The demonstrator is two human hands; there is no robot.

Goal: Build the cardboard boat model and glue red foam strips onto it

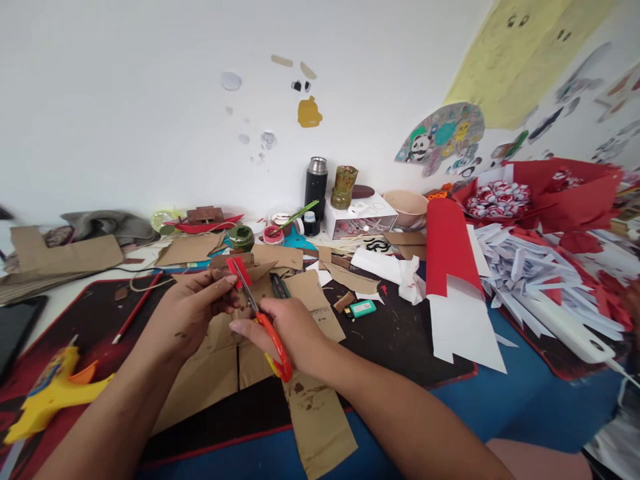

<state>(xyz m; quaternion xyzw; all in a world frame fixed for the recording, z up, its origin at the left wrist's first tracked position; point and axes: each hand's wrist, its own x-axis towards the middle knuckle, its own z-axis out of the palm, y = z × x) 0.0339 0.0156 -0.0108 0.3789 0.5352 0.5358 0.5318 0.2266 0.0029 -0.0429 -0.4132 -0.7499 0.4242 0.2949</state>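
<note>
Pinched between the thumb and fingers of my left hand is a small piece of red paper. My right hand grips red-handled scissors, whose blades point up and left and overlap the red paper. Both hands are above brown cardboard pieces on a dark mat with a red edge. Just beyond my right hand lies a dark green cutter. To its right are a green lighter and a small brown scrap.
A yellow glue gun and a red pencil lie on the left. Paint jars, a black thermos and a white box stand at the back. Red paper, white paper strips and a red bouquet are on the right.
</note>
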